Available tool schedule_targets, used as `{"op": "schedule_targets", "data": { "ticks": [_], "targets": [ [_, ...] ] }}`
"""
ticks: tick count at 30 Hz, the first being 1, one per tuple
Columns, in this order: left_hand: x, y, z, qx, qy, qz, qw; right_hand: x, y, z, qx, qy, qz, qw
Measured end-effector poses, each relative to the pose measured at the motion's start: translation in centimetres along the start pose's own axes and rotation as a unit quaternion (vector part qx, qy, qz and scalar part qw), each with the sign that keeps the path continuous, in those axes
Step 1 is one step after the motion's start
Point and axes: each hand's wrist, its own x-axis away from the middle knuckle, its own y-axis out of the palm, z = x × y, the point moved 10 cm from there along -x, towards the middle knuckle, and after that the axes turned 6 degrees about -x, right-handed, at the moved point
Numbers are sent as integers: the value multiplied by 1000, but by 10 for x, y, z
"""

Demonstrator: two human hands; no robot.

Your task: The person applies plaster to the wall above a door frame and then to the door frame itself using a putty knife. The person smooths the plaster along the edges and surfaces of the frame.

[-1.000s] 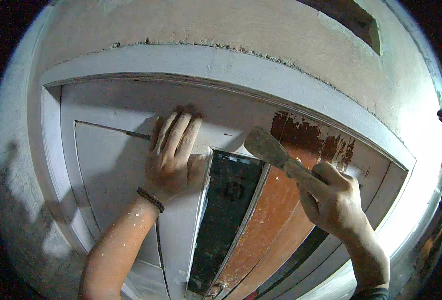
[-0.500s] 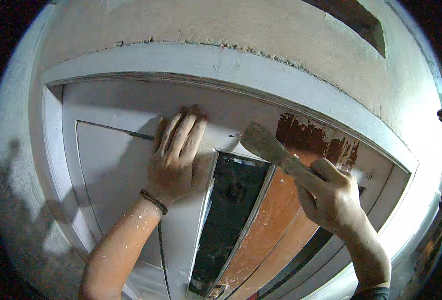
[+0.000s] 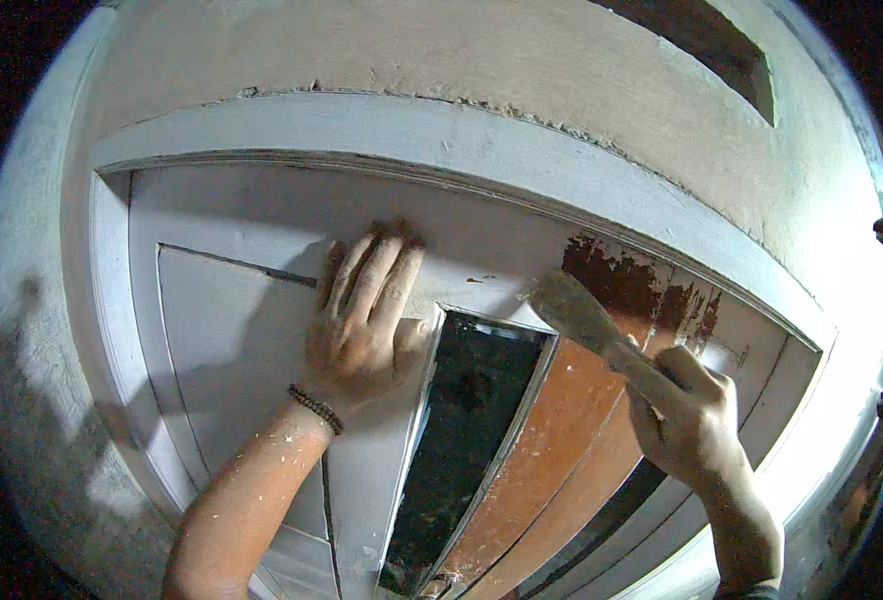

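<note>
My right hand grips the handle of a putty knife, its wide blade pointing up and left. The blade's tip lies against the pale painted top of a door, left of a patch of bare reddish-brown wood. My left hand rests on the same door, fingers outstretched and pointing upward, with nothing in it. A beaded bracelet circles that wrist, and pale flakes dot the forearm. A small brown nick shows in the paint between my hands.
Below the hands is a dark glass pane, with a stripped orange-brown wood strip on its right. A pale door frame runs overhead and down both sides. Above it, the plaster wall has a dark opening at the upper right.
The putty knife and my right hand have shifted right and slightly down along the door. A brown nick shows where the blade was. My left hand stays on the same part of the door.
</note>
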Motion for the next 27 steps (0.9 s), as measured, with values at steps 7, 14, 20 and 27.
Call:
{"op": "schedule_targets", "data": {
  "ticks": [7, 14, 20, 27],
  "targets": [
    [-3, -5, 1, 6, -15, 3, 1000, -21, 20, -18, 58, -54, 2, 997],
    [0, -2, -1, -1, -1, 0, 1000, 4, -12, -4, 31, -20, 46, 998],
    [-1, 1, -2, 5, -4, -9, 1000, -4, 3, -6, 30, -36, 42, 998],
    [-1, -1, -2, -3, -3, 1, 1000, -15, 23, -17, -9, -15, 50, 999]
  ]
}}
